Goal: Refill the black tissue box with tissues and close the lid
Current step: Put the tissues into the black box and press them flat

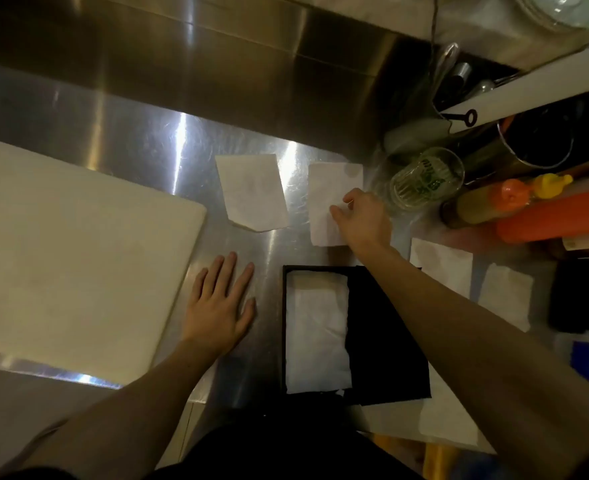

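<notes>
My right grip (pixel 362 216) reaches past the black tissue box (pixel 283 327), fingers curled, thumb and forefinger pinching the right edge of a loose tissue (pixel 322 199) that lies flat on the steel desk (pixel 140 140). The box sits nearer me, just below that tissue. Its lid (pixel 386 341) is swung open to the right under my forearm, with white tissues (pixel 317 334) inside. My left grip (pixel 217 306) lies flat on the desk left of the box, fingers straight, holding nothing. A second tissue (pixel 251 192) lies left of the first
</notes>
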Demonstrator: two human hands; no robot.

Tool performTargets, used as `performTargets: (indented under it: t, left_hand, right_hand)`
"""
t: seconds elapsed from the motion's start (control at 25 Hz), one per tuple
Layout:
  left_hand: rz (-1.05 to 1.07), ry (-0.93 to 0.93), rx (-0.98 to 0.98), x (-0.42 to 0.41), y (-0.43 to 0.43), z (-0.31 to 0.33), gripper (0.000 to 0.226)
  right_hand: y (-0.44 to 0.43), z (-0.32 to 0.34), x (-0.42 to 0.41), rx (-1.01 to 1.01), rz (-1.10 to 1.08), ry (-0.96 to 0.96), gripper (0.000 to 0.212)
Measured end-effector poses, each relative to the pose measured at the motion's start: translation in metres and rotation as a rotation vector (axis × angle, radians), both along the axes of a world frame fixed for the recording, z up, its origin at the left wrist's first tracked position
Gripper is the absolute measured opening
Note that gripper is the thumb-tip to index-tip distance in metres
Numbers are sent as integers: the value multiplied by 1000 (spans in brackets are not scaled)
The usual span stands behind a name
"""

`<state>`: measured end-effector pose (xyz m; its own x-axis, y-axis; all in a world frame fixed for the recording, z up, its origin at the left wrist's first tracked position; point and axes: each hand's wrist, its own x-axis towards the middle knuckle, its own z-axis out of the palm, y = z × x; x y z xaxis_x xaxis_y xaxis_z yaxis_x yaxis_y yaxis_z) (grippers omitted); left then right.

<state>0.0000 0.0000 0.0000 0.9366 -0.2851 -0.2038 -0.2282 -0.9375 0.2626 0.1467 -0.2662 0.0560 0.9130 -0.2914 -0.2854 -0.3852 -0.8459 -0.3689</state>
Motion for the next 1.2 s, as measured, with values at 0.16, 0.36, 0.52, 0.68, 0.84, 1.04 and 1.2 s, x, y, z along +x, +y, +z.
performTargets:
  t: [0.16,0.36,0.52,0.68,0.84,1.04,1.2]
  left_hand:
    - [13,-44,13,-1,-2,-1,62]
    - [12,-53,0,1,0,-4,62]
    - [20,-58,-8,0,-2,-3,62]
    - [25,-70,-10,0,-1,-4,62]
    - [31,-71,-13,-1,-1,-4,62]
    - [34,-79,-29,0,0,-5,62]
    - [47,-79,-34,0,0,-3,62]
  right_hand:
    - [2,-2,5,-28,-37,-9,33]
    - [1,-7,13,5,-31,-34,28]
    - [1,-12,17,-24,-12,-46,24]
    - [1,-17,19,-77,41,-72,18]
    - [-4,-17,18,-6,39,-80,15]
    - [-13,0,10,75,-5,-150,13]
    - [-17,40,-13,228,-49,-283,8]
